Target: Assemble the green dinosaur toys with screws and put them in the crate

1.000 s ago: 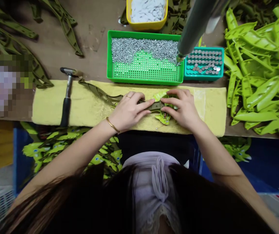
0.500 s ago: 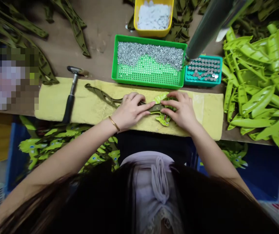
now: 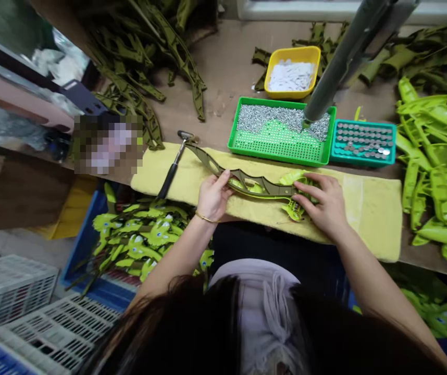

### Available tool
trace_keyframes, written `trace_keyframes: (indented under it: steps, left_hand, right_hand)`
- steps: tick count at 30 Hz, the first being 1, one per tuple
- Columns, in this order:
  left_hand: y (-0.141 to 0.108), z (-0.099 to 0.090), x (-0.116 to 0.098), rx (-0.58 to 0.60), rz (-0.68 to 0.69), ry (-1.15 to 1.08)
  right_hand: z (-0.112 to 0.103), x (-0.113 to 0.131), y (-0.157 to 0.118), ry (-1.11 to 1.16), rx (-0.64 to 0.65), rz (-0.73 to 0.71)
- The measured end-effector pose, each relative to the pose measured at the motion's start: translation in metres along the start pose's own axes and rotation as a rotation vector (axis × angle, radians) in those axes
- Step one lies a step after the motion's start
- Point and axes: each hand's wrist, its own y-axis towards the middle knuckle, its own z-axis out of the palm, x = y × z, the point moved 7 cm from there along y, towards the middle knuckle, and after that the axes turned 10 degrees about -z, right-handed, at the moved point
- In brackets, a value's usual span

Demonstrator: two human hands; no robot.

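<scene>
The long curved olive-green plastic piece lies across my front, over the folded yellow cloth pad, with my two hands at it. What has changed is the left hand: half a second ago its fingers covered the middle of the piece, close to the other hand, and now it holds further to the left. The right hand stays at the right end. In my judgement, this means that the piece is now supported at two spread points, and its middle is free to be looked at.

My left grip is closed on the piece, with the thumb on top and the fingers partly hidden below. My right fingertips touch the end, but I cannot tell if they squeeze it or only rest there.

The piece is slender, with a wavy upper edge, raised ribs and long openings. Through them a bright lime-green plastic part can be seen; it also comes out above and below the right end. The far left tip is narrow and near the steel-headed hammer with a black handle. Whether this tip touches the cloth, I cannot see.
</scene>
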Motion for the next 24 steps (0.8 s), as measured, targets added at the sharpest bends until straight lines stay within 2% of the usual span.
trace_keyframes:
  steps: [6, 9, 10, 12, 13, 14, 15, 16, 18, 19, 20, 22, 24]
  left_hand:
    - [0.004, -0.003, 0.006, -0.094, -0.027, -0.053]
    - [0.008, -0.013, 0.002, -0.107, -0.003, 0.055]
    - [0.006, -0.019, -0.005, -0.144, 0.062, 0.134]
    - [-0.009, -0.028, -0.029, -0.301, 0.328, 0.372]
    - [-0.022, -0.026, -0.041, -0.383, 0.506, 0.519]
    - [-0.036, -0.016, -0.047, -0.417, 0.683, 0.675]
    - [-0.049, 0.002, -0.046, -0.362, 0.819, 0.837]
    - [-0.058, 0.026, -0.035, -0.207, 0.906, 0.992]
    - [-0.076, 0.075, 0.004, 0.217, 0.974, 1.245]
    - [-0.085, 0.094, 0.025, 0.380, 0.992, 1.346]
    - [-0.090, 0.109, 0.042, 0.481, 1.007, 1.439]
    - [-0.092, 0.126, 0.064, 0.515, 1.024, 1.585]
    - [-0.087, 0.132, 0.071, 0.510, 0.974, 1.613]
  right_hand:
    - [0.001, 0.005, 0.002, -0.048, 0.008, 0.010]
    - [0.002, 0.006, 0.002, -0.080, 0.022, 0.019]
    - [0.003, 0.007, 0.002, -0.085, 0.028, 0.021]
    - [0.005, 0.008, 0.003, -0.097, 0.055, 0.030]
    - [0.006, 0.008, 0.004, -0.101, 0.079, 0.032]
    - [0.007, 0.010, 0.005, -0.099, 0.103, 0.031]
    - [0.006, 0.011, 0.006, -0.089, 0.116, 0.028]
    - [0.003, 0.012, 0.007, -0.069, 0.110, 0.029]
    - [-0.013, 0.014, 0.005, -0.026, 0.019, 0.061]
    - [-0.025, 0.013, 0.001, -0.014, -0.060, 0.095]
    - [-0.037, 0.012, -0.005, -0.008, -0.145, 0.143]
    - [-0.056, 0.011, -0.021, 0.001, -0.275, 0.233]
    - [-0.065, 0.012, -0.040, 0.023, -0.344, 0.305]
